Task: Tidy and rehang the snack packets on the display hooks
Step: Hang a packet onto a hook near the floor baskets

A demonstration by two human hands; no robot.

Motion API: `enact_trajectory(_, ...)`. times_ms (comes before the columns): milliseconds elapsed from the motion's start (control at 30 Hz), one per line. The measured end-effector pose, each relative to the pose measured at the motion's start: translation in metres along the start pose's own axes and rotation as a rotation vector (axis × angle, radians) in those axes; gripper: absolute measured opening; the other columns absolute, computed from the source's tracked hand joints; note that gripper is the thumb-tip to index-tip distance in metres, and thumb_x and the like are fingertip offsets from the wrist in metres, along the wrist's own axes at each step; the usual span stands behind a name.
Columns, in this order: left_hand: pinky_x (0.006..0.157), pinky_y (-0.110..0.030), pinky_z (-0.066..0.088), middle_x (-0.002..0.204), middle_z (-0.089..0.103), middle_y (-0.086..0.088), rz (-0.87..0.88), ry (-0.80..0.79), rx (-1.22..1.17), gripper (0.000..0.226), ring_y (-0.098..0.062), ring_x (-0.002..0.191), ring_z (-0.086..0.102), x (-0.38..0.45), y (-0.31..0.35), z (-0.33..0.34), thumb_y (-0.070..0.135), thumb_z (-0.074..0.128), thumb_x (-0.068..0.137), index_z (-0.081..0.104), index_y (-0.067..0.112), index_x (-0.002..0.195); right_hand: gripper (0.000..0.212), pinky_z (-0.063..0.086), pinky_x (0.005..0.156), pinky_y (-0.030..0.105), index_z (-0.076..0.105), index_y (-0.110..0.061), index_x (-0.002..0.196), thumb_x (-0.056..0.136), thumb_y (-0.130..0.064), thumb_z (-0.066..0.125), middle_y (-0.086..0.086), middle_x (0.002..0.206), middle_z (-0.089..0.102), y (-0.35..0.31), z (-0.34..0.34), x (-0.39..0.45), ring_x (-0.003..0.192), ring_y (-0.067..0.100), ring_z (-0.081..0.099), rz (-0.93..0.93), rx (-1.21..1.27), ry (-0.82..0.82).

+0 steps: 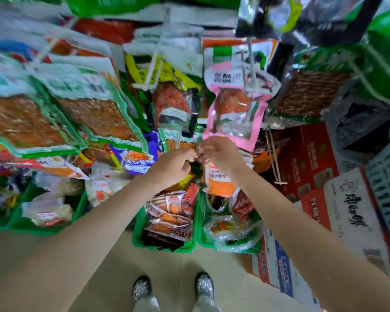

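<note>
My right hand (218,154) pinches the top of a small orange-and-white snack packet (221,182), which hangs down below its fingers. My left hand (175,166) is curled close beside it, fingertips meeting the right hand's at about the packet's top edge; what they pinch is blurred. Just above the hands hangs a pink-edged packet (234,113) on a white display hook (251,70). To its left a yellow-topped packet (172,102) hangs on another white hook (152,73). Large green-edged packets (95,113) hang at the left.
Green bins (137,235) of loose packets stand on the floor below the hands. Red and white cartons (311,167) are stacked at the right, with an empty hook (274,156) in front of them. My shoes (204,285) stand on the beige floor.
</note>
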State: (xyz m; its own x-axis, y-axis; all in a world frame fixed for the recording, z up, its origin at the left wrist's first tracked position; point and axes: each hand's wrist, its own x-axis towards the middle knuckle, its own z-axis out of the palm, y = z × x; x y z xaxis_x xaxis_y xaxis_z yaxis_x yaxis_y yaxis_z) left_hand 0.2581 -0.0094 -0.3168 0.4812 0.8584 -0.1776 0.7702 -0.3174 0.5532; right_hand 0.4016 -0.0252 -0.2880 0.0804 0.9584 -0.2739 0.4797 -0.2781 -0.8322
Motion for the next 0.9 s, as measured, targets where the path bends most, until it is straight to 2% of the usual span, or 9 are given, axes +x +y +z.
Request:
enact_trajectory(167, 0.082, -0.026, 0.045, 0.113, 0.062, -0.004, 0.06, 0.049, -0.001, 0.033, -0.019, 0.093, 0.06, -0.031, -0.038, -0.065, 0.0, 0.046, 0.089, 0.056, 0.01, 0.12, 0.048, 0.043, 0.091, 0.046, 0.046, 0.002, 0.122, 0.078, -0.002, 0.063, 0.025, 0.119, 0.051, -0.068, 0.013, 0.018, 0.11, 0.039, 0.052, -0.133, -0.001, 0.386)
enact_trajectory(267, 0.084, -0.034, 0.047, 0.109, 0.065, -0.008, 0.139, 0.098, 0.005, 0.034, -0.027, 0.09, 0.062, -0.048, -0.06, -0.103, -0.004, 0.048, 0.085, 0.059, 0.007, 0.116, 0.057, 0.035, 0.097, 0.03, 0.039, 0.0, 0.131, 0.08, -0.006, 0.063, 0.02, 0.131, 0.044, -0.105, 0.018, 0.019, 0.121, 0.032, 0.045, -0.192, -0.059, 0.529)
enact_trajectory(333, 0.079, -0.038, 0.049, 0.105, 0.066, -0.007, 0.193, 0.126, 0.011, 0.033, -0.029, 0.083, 0.063, -0.058, -0.07, -0.127, -0.003, 0.05, 0.084, 0.06, 0.009, 0.114, 0.058, 0.038, 0.099, 0.029, 0.035, -0.004, 0.134, 0.081, 0.003, 0.057, 0.015, 0.136, 0.041, -0.123, 0.023, 0.02, 0.122, 0.029, 0.045, -0.185, -0.081, 0.548)
enact_trajectory(467, 0.065, -0.013, 0.035, 0.111, 0.063, -0.002, 0.291, 0.15, 0.079, 0.032, -0.003, 0.068, 0.049, -0.074, -0.073, -0.172, 0.001, 0.049, 0.088, 0.057, 0.01, 0.118, 0.031, 0.05, 0.093, 0.038, 0.056, -0.006, 0.118, 0.088, 0.001, 0.053, 0.015, 0.125, 0.056, -0.14, 0.022, 0.023, 0.101, 0.033, 0.063, -0.042, 0.016, 0.536)
enact_trajectory(567, 0.058, -0.009, 0.035, 0.119, 0.058, 0.001, 0.329, 0.152, 0.055, 0.034, 0.01, 0.059, 0.044, -0.081, -0.066, -0.193, 0.002, 0.047, 0.09, 0.054, 0.011, 0.122, 0.016, 0.06, 0.065, 0.032, 0.065, -0.002, 0.098, 0.09, -0.003, 0.052, 0.014, 0.096, 0.065, -0.147, 0.014, 0.009, 0.075, 0.03, 0.068, -0.011, 0.089, 0.572)
enact_trajectory(600, 0.057, -0.01, 0.035, 0.121, 0.057, 0.001, 0.341, 0.165, 0.051, 0.035, 0.01, 0.058, 0.043, -0.081, -0.062, -0.198, 0.002, 0.047, 0.09, 0.053, 0.012, 0.123, 0.015, 0.059, 0.061, 0.029, 0.065, -0.001, 0.096, 0.09, -0.004, 0.052, 0.013, 0.093, 0.065, -0.149, 0.013, 0.001, 0.07, 0.028, 0.067, -0.013, 0.043, 0.565)
enact_trajectory(667, 0.054, -0.012, 0.033, 0.122, 0.057, 0.002, 0.371, 0.2, 0.046, 0.035, 0.007, 0.058, 0.042, -0.081, -0.051, -0.207, 0.002, 0.047, 0.09, 0.053, 0.014, 0.123, 0.017, 0.058, 0.067, 0.038, 0.066, 0.0, 0.095, 0.091, -0.007, 0.051, 0.015, 0.091, 0.067, -0.152, 0.011, -0.015, 0.075, 0.028, 0.068, -0.027, -0.134, 0.527)
enact_trajectory(800, 0.056, -0.003, 0.035, 0.121, 0.059, 0.0, 0.465, 0.238, 0.03, 0.033, -0.005, 0.072, 0.052, -0.078, -0.02, -0.221, 0.004, 0.047, 0.09, 0.055, 0.013, 0.121, 0.022, 0.048, 0.067, 0.033, 0.068, 0.007, 0.088, 0.087, -0.009, 0.053, 0.022, 0.087, 0.07, -0.17, -0.007, -0.052, 0.083, 0.032, 0.069, -0.004, -0.322, 0.442)
enact_trajectory(900, 0.055, -0.016, 0.039, 0.124, 0.058, 0.003, 0.49, 0.216, 0.008, 0.032, -0.01, 0.072, 0.059, -0.076, 0.015, -0.227, 0.018, 0.05, 0.092, 0.051, 0.017, 0.124, 0.025, 0.054, 0.07, 0.035, 0.067, 0.009, 0.092, 0.084, -0.008, 0.052, 0.024, 0.088, 0.071, -0.183, -0.025, -0.078, 0.08, 0.033, 0.069, 0.001, -0.431, 0.435)
